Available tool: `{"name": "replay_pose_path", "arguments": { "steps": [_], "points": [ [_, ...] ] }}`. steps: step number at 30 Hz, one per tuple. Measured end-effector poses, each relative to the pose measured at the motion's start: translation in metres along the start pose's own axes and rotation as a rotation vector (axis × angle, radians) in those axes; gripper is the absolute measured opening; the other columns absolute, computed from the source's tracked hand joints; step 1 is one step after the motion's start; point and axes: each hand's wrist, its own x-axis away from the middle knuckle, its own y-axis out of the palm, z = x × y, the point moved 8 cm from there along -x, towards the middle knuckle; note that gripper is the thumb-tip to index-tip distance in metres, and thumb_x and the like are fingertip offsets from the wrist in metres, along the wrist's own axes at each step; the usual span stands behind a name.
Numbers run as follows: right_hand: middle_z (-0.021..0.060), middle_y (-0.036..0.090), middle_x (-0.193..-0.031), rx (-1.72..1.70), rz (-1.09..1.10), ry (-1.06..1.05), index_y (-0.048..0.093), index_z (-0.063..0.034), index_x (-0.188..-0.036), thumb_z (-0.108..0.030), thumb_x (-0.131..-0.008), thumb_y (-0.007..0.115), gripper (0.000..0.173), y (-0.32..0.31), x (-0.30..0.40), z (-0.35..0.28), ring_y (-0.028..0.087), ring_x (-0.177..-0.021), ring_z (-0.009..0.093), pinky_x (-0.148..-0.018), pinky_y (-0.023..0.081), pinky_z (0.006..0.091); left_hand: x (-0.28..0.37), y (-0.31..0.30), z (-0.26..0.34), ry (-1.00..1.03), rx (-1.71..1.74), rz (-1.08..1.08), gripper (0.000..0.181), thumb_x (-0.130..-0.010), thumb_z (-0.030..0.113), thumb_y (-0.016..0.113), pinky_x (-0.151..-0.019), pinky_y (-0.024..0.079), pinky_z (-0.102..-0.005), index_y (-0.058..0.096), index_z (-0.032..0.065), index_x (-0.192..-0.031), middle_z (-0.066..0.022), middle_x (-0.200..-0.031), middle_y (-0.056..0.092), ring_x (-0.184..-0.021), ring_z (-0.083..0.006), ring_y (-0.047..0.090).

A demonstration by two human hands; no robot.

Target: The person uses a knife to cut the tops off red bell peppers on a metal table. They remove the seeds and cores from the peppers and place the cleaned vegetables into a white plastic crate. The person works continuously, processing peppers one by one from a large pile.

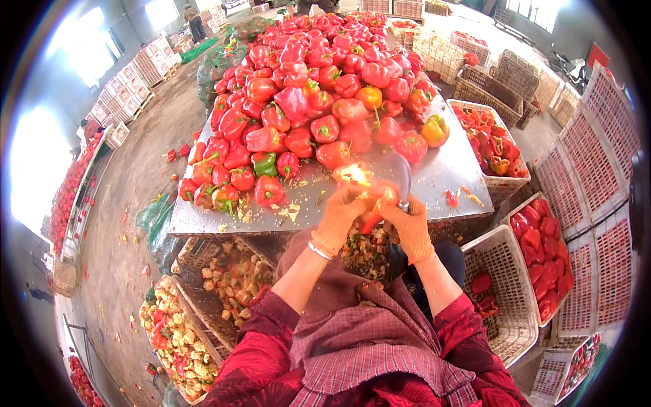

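Observation:
My left hand (336,220), in an orange knit glove, grips a red bell pepper (387,196) above the near edge of a metal-topped table (452,175). Close on its right, my right hand (411,228), also gloved, is closed around a curved metal tool (403,175), its thumb against the pepper. The tool's arc rises above my fingers; its lower part is hidden in the hand. Bright glare (353,174) washes out what lies just beyond my left fingertips. A large heap of whole red bell peppers (305,91) covers the table's far part, with a green pepper (264,164) at its front.
Below left, crates hold pepper cores (236,277) and trimmings (178,336). To the right stand a crate of cut red peppers (491,140), a crate of pepper halves (541,254) and a white plastic crate (508,310) with a few pieces. Stacked crates (585,157) wall the far right.

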Motion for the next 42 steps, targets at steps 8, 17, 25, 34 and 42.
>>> {"name": "replay_pose_path", "arguments": {
  "steps": [8,17,25,34,42],
  "points": [
    [0.0001,0.055,-0.060,-0.233,0.029,0.208,0.061,-0.0067,-0.092,-0.022,-0.086,0.063,0.017,0.017,-0.007,0.021,0.045,-0.042,0.008,-0.036,0.033,0.0215,0.011,-0.035,-0.016,0.011,-0.204,0.232,0.020,-0.089,0.022,0.063,-0.038,0.028,-0.0192,0.057,0.0037,-0.095,0.0009,-0.064,0.053,-0.044,-0.0034,0.042],
    [0.0055,0.064,-0.072,-0.519,-0.207,0.336,0.060,0.0017,-0.106,-0.017,-0.090,0.056,0.024,0.023,-0.021,0.027,0.056,-0.049,0.009,-0.045,0.050,0.0209,0.071,-0.011,0.069,0.848,-1.184,-0.017,0.051,-0.074,0.015,0.073,-0.088,0.049,-0.0413,0.058,0.0067,-0.122,-0.0136,-0.116,0.059,-0.102,-0.0276,0.060],
    [0.0068,0.062,-0.074,-0.667,-0.467,0.610,0.057,0.0021,-0.106,-0.010,-0.089,0.056,0.022,0.044,0.016,0.054,0.056,-0.047,0.010,-0.039,0.048,0.0196,0.089,0.019,0.049,1.004,-1.377,-0.373,0.051,-0.070,0.013,0.068,-0.083,0.045,-0.0412,0.060,0.0058,-0.119,-0.0096,-0.104,0.065,-0.089,-0.0272,0.059],
    [0.0064,0.061,-0.075,-0.273,-0.285,0.467,0.059,0.0003,-0.097,-0.016,-0.089,0.060,0.019,0.038,0.007,0.039,0.057,-0.052,0.012,-0.038,0.042,0.0231,0.045,-0.005,0.025,0.495,-0.913,0.045,0.023,-0.089,0.015,0.056,-0.070,0.046,-0.0398,0.064,0.0076,-0.109,-0.0109,-0.093,0.065,-0.077,-0.0320,0.058],
    [0.0007,0.058,-0.066,0.095,-0.111,0.167,0.063,-0.0018,-0.106,-0.022,-0.084,0.068,0.030,0.010,-0.011,0.024,0.048,-0.044,0.008,-0.035,0.034,0.0226,0.093,-0.148,0.046,0.527,-0.882,0.513,0.020,-0.093,0.014,0.055,-0.077,0.049,-0.0334,0.064,0.0038,-0.108,-0.0145,-0.104,0.067,-0.087,-0.0272,0.064]
  ]
}}
